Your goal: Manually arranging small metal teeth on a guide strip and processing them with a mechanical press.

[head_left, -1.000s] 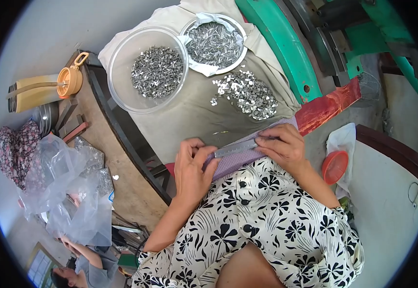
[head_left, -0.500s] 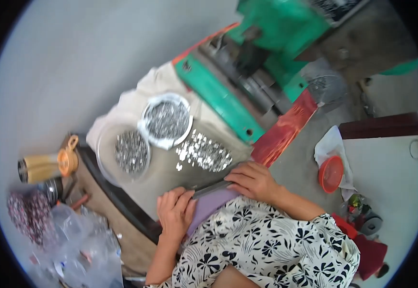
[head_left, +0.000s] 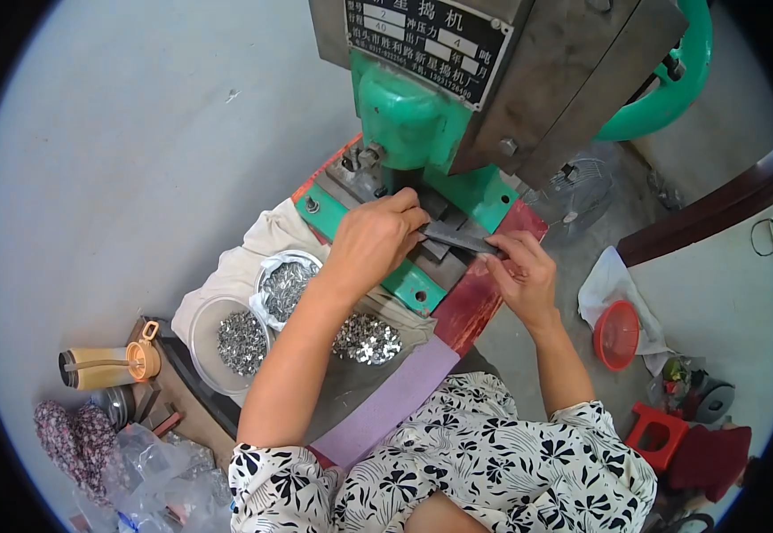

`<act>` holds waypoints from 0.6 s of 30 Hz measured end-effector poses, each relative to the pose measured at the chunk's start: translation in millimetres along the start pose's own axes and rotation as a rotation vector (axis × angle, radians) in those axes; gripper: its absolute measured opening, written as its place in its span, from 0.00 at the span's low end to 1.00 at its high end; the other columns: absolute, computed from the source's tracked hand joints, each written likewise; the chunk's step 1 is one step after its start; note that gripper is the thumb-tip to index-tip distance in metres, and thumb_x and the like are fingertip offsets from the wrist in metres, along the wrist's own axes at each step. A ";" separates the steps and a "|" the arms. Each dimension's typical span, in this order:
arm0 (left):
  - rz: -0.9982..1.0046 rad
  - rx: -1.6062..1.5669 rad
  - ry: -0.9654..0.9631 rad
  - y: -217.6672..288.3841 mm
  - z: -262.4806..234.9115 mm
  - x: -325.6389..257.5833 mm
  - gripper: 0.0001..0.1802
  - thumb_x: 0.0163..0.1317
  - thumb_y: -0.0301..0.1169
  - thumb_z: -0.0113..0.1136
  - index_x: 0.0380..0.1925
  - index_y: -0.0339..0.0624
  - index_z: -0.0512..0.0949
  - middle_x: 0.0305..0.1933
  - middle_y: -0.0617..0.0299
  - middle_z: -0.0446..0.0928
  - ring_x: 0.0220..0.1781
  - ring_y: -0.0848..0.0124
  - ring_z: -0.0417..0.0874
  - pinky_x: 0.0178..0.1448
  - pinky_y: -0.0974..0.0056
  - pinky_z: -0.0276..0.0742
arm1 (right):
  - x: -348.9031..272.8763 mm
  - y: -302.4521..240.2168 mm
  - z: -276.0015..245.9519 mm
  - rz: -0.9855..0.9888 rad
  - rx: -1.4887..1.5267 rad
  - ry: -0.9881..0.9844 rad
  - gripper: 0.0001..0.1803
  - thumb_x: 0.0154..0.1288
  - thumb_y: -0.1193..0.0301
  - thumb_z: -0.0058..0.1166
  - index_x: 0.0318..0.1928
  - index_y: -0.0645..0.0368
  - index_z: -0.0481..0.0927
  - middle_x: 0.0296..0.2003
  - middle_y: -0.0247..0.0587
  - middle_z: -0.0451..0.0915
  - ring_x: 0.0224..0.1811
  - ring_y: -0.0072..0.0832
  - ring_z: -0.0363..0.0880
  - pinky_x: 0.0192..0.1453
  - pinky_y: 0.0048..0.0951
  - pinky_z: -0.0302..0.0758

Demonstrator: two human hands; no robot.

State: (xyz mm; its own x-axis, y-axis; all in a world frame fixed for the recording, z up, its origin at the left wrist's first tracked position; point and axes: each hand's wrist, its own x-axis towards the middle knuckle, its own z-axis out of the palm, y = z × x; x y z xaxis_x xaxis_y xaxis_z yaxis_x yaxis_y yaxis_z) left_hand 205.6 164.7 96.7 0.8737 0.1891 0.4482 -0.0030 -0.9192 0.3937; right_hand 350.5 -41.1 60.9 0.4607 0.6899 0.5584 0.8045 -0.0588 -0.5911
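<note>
Now both hands pinch a thin, stiff metal strip [head_left: 459, 238]: left hand [head_left: 376, 240] and right hand [head_left: 521, 275] grip opposite ends at the green punch press [head_left: 413, 115].

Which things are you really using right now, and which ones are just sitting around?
In use:
- left hand and right hand, both holding the metal strip
- green press machine
- two bowls of small metal pieces, plus a loose pile

Just lying about:
- yellow bottle
- red bowl
- red stool
- plastic bags
</note>
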 end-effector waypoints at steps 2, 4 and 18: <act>0.029 0.029 -0.054 -1.7 0.7 8.8 0.11 0.52 0.26 0.68 0.37 0.39 0.83 0.37 0.58 0.75 0.38 0.55 0.82 0.39 0.54 0.78 | -2.8 -0.3 0.1 0.041 0.028 0.018 0.13 0.57 0.80 0.67 0.44 0.65 0.84 0.38 0.43 0.81 0.30 0.26 0.83 0.28 0.25 0.80; 0.075 0.008 -0.069 -2.0 4.8 12.0 0.10 0.52 0.25 0.67 0.36 0.39 0.83 0.37 0.58 0.75 0.38 0.55 0.82 0.39 0.54 0.78 | -9.4 -2.1 -6.6 0.059 0.008 0.006 0.13 0.57 0.80 0.67 0.44 0.65 0.84 0.38 0.43 0.81 0.30 0.26 0.83 0.29 0.25 0.79; 0.196 0.324 -0.036 34.3 9.2 -6.8 0.15 0.55 0.30 0.57 0.41 0.38 0.84 0.43 0.62 0.77 0.56 0.68 0.77 0.53 0.65 0.72 | -21.3 -19.2 -2.8 0.140 0.005 -0.010 0.11 0.55 0.78 0.70 0.39 0.64 0.85 0.31 0.40 0.81 0.27 0.27 0.82 0.30 0.26 0.77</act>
State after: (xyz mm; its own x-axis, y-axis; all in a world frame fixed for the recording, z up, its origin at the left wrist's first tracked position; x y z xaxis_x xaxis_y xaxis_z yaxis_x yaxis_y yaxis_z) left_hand 204.0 128.7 99.7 0.8882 -0.0082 0.4595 -0.0230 -0.9994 0.0267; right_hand 326.3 -56.6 62.0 0.5646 0.6824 0.4642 0.7306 -0.1515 -0.6658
